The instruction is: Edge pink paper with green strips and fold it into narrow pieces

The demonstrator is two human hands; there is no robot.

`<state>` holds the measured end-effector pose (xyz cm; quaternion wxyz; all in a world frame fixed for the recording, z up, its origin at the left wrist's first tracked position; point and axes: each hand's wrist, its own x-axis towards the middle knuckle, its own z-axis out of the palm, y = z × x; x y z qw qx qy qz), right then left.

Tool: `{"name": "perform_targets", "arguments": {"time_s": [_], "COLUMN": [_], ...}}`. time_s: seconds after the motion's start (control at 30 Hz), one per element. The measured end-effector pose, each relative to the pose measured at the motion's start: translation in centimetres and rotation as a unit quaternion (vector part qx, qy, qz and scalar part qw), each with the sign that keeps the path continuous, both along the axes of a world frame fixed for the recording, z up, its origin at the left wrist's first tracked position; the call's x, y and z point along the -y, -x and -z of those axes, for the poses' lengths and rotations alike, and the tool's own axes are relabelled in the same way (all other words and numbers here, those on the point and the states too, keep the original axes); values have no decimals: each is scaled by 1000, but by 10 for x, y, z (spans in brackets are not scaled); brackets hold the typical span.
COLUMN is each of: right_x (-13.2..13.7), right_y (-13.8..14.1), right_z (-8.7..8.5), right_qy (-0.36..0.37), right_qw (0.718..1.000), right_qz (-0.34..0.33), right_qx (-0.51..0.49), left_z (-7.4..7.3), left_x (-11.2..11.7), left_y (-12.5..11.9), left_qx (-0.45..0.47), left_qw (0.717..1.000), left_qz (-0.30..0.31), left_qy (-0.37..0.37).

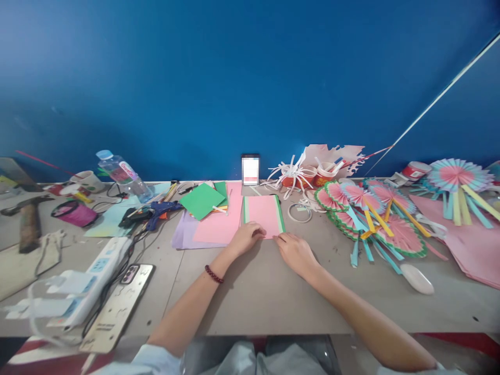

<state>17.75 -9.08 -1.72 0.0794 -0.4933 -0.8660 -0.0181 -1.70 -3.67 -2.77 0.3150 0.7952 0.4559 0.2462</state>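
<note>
In front of me on the table lies a pink sheet of paper (263, 211) with green strips along its left and right sides. My left hand (249, 236) is closed at the sheet's near-left corner, fingers curled and fingertips on the near edge. At the near-right corner my right hand (296, 251) pinches the same edge, its fingers pressed together. How much paper sits between the fingertips is partly hidden. A larger pink sheet (219, 229) over a purple one (183, 234) lies left of my left hand, under green paper squares (201, 201).
A phone (250, 171) stands against the blue wall. Folded paper fans (402, 234), a tape ring (299, 212) and paper cups (326, 174) are to the right. Leftward lie a glue gun (162, 212), bottle (125, 174), power strip (99, 276), another phone (121, 307) and hammer (29, 224).
</note>
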Motion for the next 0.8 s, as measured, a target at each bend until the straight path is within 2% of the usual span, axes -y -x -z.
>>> {"name": "perform_targets", "arguments": {"time_s": [0.37, 0.57, 0.8], "right_x": [9, 9, 4], "right_y": [8, 7, 1], "right_z": [3, 4, 6], "right_qy": [-11, -6, -18], "right_qw": [997, 998, 999], "right_qz": [7, 7, -29], "right_qx": [71, 59, 39], "left_z": [-7, -8, -5], "left_x": [1, 3, 3], "left_y": [1, 0, 1], "left_qx": [13, 10, 27], "left_qw": [1000, 1000, 1000], "left_qz": [9, 9, 1], "left_qy": [21, 7, -4]}}
